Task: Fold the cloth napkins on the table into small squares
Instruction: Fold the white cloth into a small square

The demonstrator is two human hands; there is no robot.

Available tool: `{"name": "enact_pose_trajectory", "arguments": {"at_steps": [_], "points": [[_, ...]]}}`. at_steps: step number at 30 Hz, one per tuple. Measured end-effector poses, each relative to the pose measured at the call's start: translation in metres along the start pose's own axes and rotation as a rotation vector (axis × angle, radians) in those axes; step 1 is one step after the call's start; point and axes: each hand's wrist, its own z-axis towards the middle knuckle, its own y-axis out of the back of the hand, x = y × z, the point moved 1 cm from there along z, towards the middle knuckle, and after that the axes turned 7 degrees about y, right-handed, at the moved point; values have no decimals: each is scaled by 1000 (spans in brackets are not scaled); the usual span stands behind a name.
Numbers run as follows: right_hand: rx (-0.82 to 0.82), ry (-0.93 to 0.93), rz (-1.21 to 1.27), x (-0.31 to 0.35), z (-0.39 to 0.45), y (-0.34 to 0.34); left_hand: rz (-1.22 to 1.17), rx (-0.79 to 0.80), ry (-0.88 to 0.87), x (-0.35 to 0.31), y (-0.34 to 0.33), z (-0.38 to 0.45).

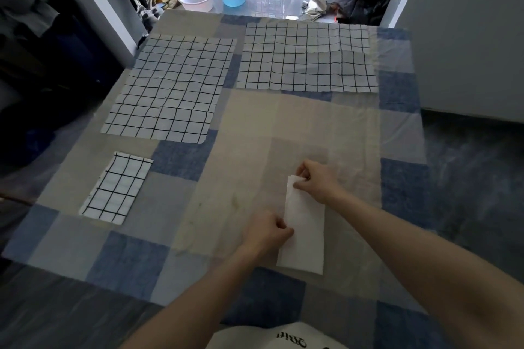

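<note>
White napkin strip (307, 235): right hand (317, 181) pinching its far end; left hand (266, 231) pinching its left edge, nearer the body.

Patchwork-covered table (181, 156): three grid napkins (170, 88), white strip (304, 235).

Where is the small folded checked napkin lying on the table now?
In the head view, the folded checked napkin lies near the table's left edge, just below the large unfolded checked napkin.
</note>
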Motion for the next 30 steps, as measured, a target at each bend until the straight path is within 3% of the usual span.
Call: {"name": "enact_pose_trajectory", "arguments": {"at_steps": [10,21,24,26,30], "points": [[-53,-24,-9,-4,5,-8,98,166,63,16,3,-7],[-49,35,-65,-8,5,-17,233,111,-19,18,13,-16],[-47,99,-111,-10,1,-18,449,-33,-174,11,12,-21],[-68,124,-113,-12,-4,-20,636,-97,-406,9,7,-16],[-97,169,-111,-15,-13,-18,921,62,-799,0,-3,-7]]}}
